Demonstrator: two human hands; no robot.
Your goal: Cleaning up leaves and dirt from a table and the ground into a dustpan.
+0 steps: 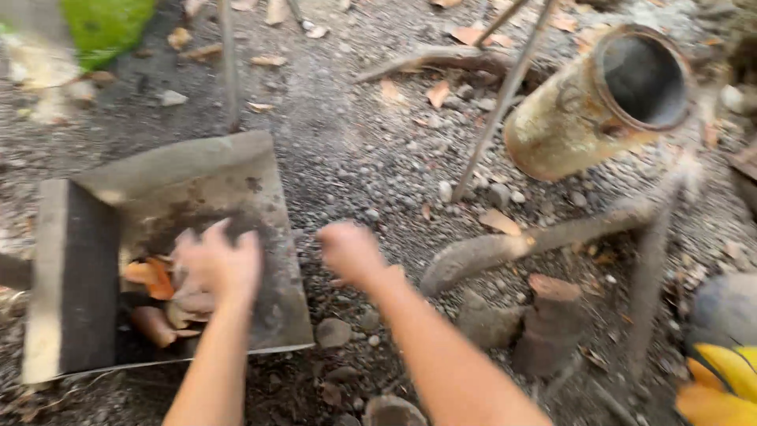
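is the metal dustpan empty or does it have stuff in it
Not empty: dry brown leaves lie piled in the dustpan near its back wall, with the left hand resting on them.

Both bare arms outstretched, left hand (217, 264) spread, right hand (349, 251) curled

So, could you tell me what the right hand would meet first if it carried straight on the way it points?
Probably the dustpan's right edge: the right hand points up and left over bare gravel, though blur hides depth.

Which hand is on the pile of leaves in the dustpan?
The left hand. It rests on the dry leaves inside the grey dustpan, while the right hand hovers over bare gravel beside it.
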